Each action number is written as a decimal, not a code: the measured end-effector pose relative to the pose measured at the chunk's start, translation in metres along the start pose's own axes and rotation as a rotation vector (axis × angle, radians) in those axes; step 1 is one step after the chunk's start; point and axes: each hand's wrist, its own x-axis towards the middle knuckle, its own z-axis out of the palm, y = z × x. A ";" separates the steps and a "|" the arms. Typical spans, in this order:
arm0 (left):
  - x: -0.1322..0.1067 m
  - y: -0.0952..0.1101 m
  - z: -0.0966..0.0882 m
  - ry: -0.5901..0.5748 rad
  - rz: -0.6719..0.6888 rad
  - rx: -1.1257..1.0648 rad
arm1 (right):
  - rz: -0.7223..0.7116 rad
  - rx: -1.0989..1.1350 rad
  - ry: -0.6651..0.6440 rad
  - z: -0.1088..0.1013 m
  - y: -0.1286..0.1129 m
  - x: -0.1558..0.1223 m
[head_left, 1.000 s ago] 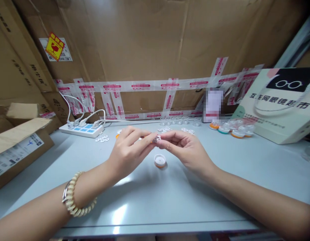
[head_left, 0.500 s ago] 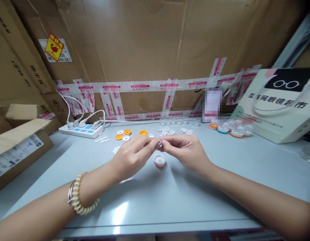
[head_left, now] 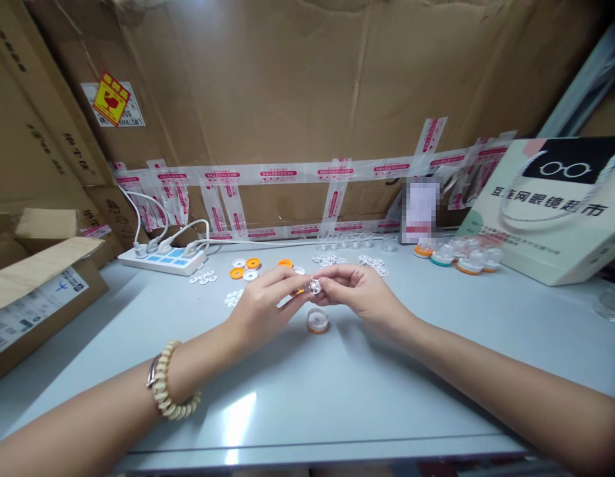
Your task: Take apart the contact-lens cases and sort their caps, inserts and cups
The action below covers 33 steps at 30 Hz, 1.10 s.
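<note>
Between the fingertips of both hands is a small white plastic part [head_left: 315, 287] with holes in it; its exact kind is too small to tell. My left hand [head_left: 272, 301] pinches it from the left, fingers closed. From the other side my right hand [head_left: 362, 291] grips it between thumb and fingers. Just below the fingertips, a round white and orange piece [head_left: 317, 321] lies on the table. Behind the left hand are orange and white round caps [head_left: 245, 268], with small white discs [head_left: 232, 298] in front of them.
White perforated pieces [head_left: 330, 260] and clear cups [head_left: 347, 240] sit farther back. A power strip [head_left: 163, 260] and an open carton [head_left: 44, 298] are at left. On the right stand a phone [head_left: 421, 209], assembled clear-topped pieces [head_left: 469, 255] and a paper bag [head_left: 546, 218].
The white part has turned between my fingertips and shows more of its holed face. My left hand has shifted slightly, with its fingers a little farther back on the part.
</note>
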 end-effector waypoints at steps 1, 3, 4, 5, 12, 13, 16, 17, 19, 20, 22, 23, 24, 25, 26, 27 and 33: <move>0.000 0.001 0.001 -0.005 -0.047 -0.043 | 0.019 -0.002 -0.009 -0.001 0.001 0.001; -0.001 0.003 0.002 -0.024 -0.147 -0.117 | 0.065 -0.004 -0.031 -0.003 0.002 0.003; -0.001 0.004 0.003 -0.032 -0.201 -0.154 | 0.086 0.000 -0.041 -0.003 0.003 0.003; -0.001 0.005 0.003 -0.034 -0.254 -0.193 | 0.099 0.006 -0.048 -0.003 0.002 0.004; 0.000 0.005 0.004 0.056 -0.147 -0.137 | 0.099 -0.074 -0.009 -0.001 0.002 0.006; 0.000 0.004 0.003 0.073 -0.110 -0.101 | 0.113 -0.092 0.016 -0.004 0.002 0.008; 0.003 0.001 -0.001 0.119 -0.162 -0.105 | -0.011 -0.202 0.167 -0.025 0.001 0.018; 0.003 0.001 -0.002 0.124 -0.207 -0.133 | -0.105 -0.266 0.231 -0.035 0.000 0.023; 0.003 0.000 -0.001 0.122 -0.300 -0.204 | -0.271 -0.433 0.358 -0.056 -0.002 0.031; 0.003 -0.001 -0.001 0.119 -0.349 -0.243 | -0.297 -0.509 0.395 -0.065 -0.002 0.035; 0.002 -0.002 0.001 0.122 -0.443 -0.324 | -0.285 -0.638 0.396 -0.076 0.002 0.041; 0.002 -0.002 0.002 0.126 -0.490 -0.364 | -0.264 -0.687 0.371 -0.079 0.005 0.043; 0.001 -0.002 0.002 0.132 -0.536 -0.401 | -0.247 -0.729 0.342 -0.080 0.010 0.045; 0.002 -0.002 0.002 0.137 -0.578 -0.432 | -0.235 -0.765 0.320 -0.079 0.015 0.047; 0.002 -0.002 0.003 0.141 -0.612 -0.457 | -0.226 -0.793 0.309 -0.078 0.020 0.049; 0.002 -0.002 0.003 0.142 -0.637 -0.477 | -0.218 -0.818 0.305 -0.076 0.025 0.051; 0.003 -0.002 0.004 0.106 -0.797 -0.645 | -0.254 -0.810 0.356 -0.073 0.030 0.056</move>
